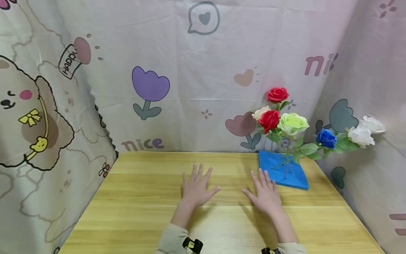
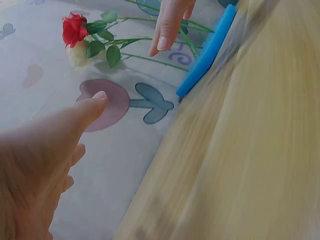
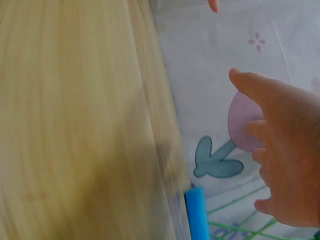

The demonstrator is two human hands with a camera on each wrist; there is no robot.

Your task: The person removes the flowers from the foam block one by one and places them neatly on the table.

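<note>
Both hands are held out over the wooden table with fingers spread and nothing in them. My left hand (image 1: 195, 190) is left of the right one, palm down in the head view. My right hand (image 1: 265, 195) is nearest to a blue foam board (image 1: 298, 181), its fingertips overlapping the board's near left edge in the head view. Artificial flowers stand on green stems in the board: red roses (image 1: 269, 120), a cream rose (image 1: 260, 112) and a light green one (image 1: 293, 123). A blue rose (image 1: 326, 138) and white roses (image 1: 361, 135) lean out to the right.
The light wooden table (image 1: 136, 204) reaches back to a printed cloth (image 1: 196, 70) hanging behind it. More of this cloth hangs along the left and right sides. A black wrist camera (image 1: 192, 245) is strapped at the left sleeve, another (image 1: 270, 251) at the right.
</note>
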